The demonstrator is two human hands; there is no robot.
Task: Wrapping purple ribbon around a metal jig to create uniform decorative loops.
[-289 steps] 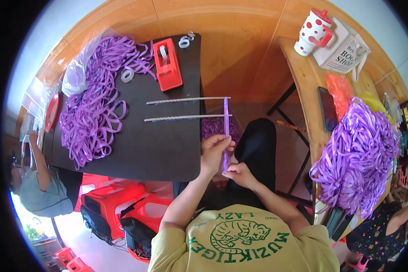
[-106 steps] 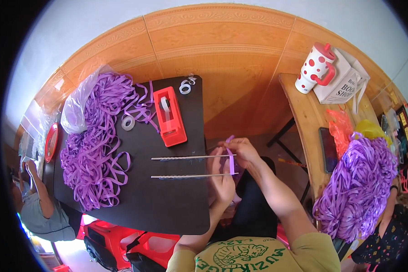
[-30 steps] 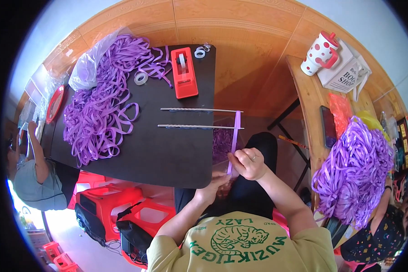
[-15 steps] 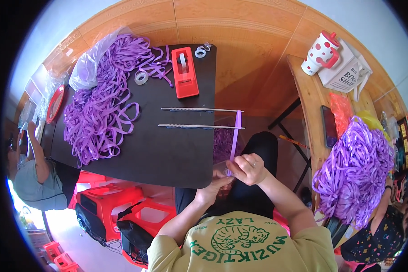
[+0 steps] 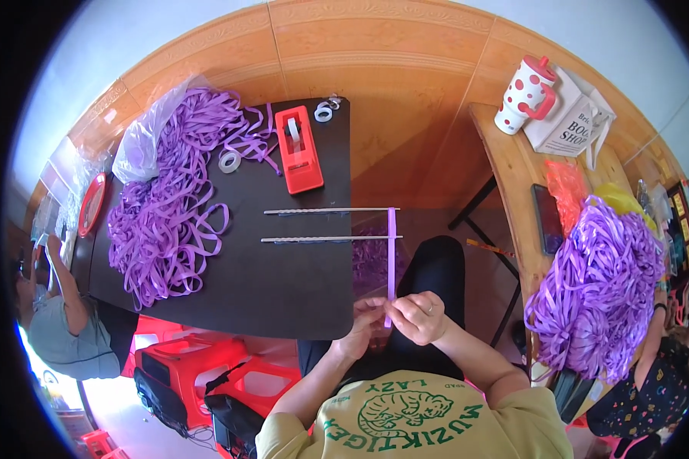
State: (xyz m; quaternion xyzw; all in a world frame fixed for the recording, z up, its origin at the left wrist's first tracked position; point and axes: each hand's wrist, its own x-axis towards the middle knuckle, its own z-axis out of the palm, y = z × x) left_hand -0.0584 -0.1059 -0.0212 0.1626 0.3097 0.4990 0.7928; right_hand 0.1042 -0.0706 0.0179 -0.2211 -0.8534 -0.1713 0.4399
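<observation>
A purple ribbon (image 5: 392,268) hangs over the ends of two thin metal rods (image 5: 306,240) and runs straight down toward me. My right hand (image 5: 419,317) pinches its lower part, a short tail showing below the fingers. My left hand (image 5: 360,327) is closed at the ribbon's left edge, its fingertips meeting those of the right; its grip is partly hidden. The rods lie side by side on the dark table (image 5: 283,291), their ends jutting past its right edge.
A purple ribbon heap (image 5: 161,237), red tape dispenser (image 5: 300,149) and tape roll (image 5: 230,161) lie on the dark table. At right, a wooden table (image 5: 505,176) bears a dotted tumbler (image 5: 525,96), phone (image 5: 547,218) and ribbon pile (image 5: 597,291). Red stools (image 5: 184,367) stand lower left.
The ribbon, slanted before, now hangs straight between the rods and my hands. My fingers have shifted on it, and a tail shows below. The whole view has tilted slightly.
</observation>
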